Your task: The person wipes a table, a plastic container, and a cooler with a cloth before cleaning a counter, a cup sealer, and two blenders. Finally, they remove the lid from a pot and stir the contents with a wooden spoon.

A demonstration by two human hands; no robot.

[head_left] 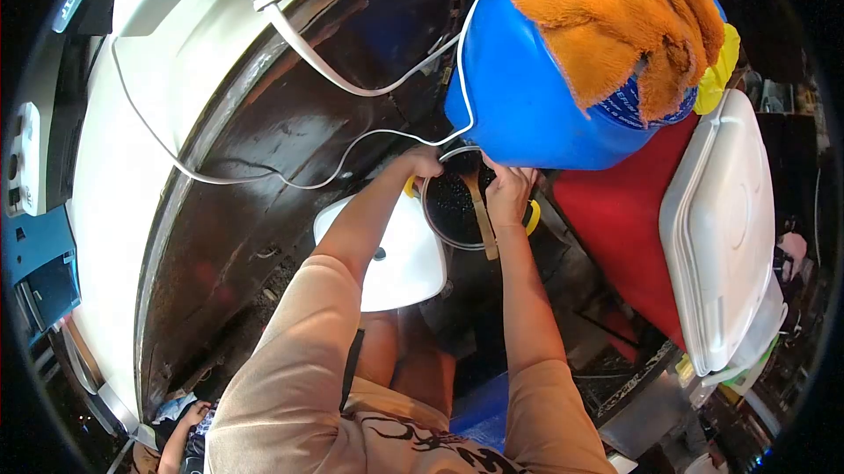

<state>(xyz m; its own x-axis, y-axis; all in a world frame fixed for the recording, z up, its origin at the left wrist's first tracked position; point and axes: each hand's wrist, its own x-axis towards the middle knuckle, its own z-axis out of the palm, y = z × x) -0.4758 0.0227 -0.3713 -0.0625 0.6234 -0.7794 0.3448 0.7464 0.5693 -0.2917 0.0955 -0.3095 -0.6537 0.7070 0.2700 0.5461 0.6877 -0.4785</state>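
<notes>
A round pot (448, 229) with yellow side handles sits in front of me, its dark contents partly in shade. A wooden spatula (482, 215) leans in it, with the handle end over the near rim. My left hand (420, 163) is closed at the far left of the pot's rim, just beyond the left yellow handle. At the far right of the rim, my right hand (510, 195) has its fingers bent round the edge, close to the spatula. The undersides of both grips are hidden.
A white stool-like seat (400, 263) stands left of the pot. Close beyond my right hand is a big blue container (519, 78) draped with an orange cloth (615, 17). White cables (330, 78) hang across the dark wood. A white lidded box (725, 228) rests on a red surface (615, 219).
</notes>
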